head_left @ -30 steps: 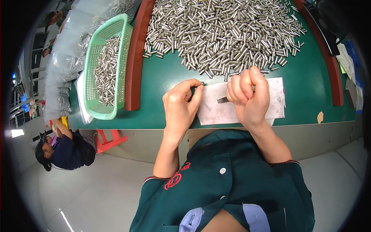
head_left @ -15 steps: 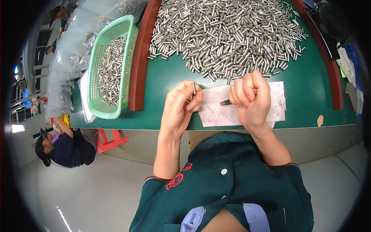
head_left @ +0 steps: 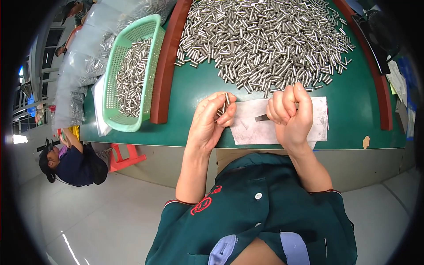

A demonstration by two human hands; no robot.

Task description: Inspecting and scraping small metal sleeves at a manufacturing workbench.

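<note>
My left hand (head_left: 211,123) pinches a short metal pin (head_left: 226,100) upright between thumb and fingertips, just over the left edge of a grey paper sheet (head_left: 254,128) on the green table (head_left: 194,92). My right hand (head_left: 289,115) is closed in a fist over the sheet, and a dark flat tool tip (head_left: 261,118) sticks out of it toward the left. Behind both hands lies a wide heap of shiny metal pins (head_left: 265,39).
A light green plastic basket (head_left: 115,119) with several pins stands left of a brown wooden rail (head_left: 164,75). Clear bags of pins (head_left: 84,66) lie farther left. Another person (head_left: 73,163) sits on the floor at lower left by a red stool (head_left: 123,157).
My left hand has lifted slightly and turned the pin more upright. My right fist stays over the sheet. The view has shifted a little, with the basket now lower.
</note>
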